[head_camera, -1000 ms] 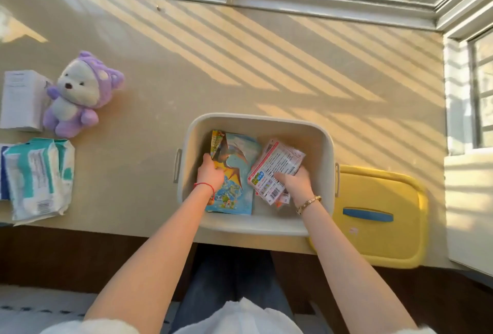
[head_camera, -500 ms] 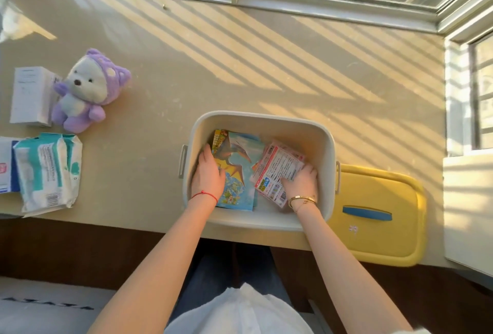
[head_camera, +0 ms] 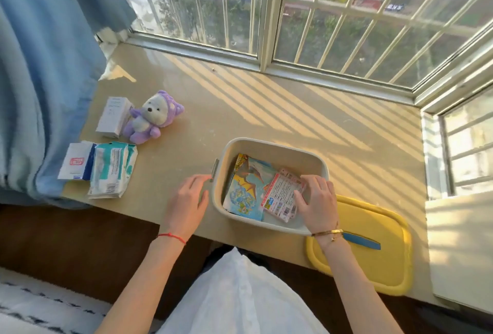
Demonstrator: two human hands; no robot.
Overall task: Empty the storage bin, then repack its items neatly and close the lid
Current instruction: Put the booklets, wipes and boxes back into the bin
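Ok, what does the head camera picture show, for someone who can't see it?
A person's right hand touches a pink packet inside a beige bin; the left hand rests open outside it. The yellow lid lies at the right, with a purple plush bear and tissue packs at the left.
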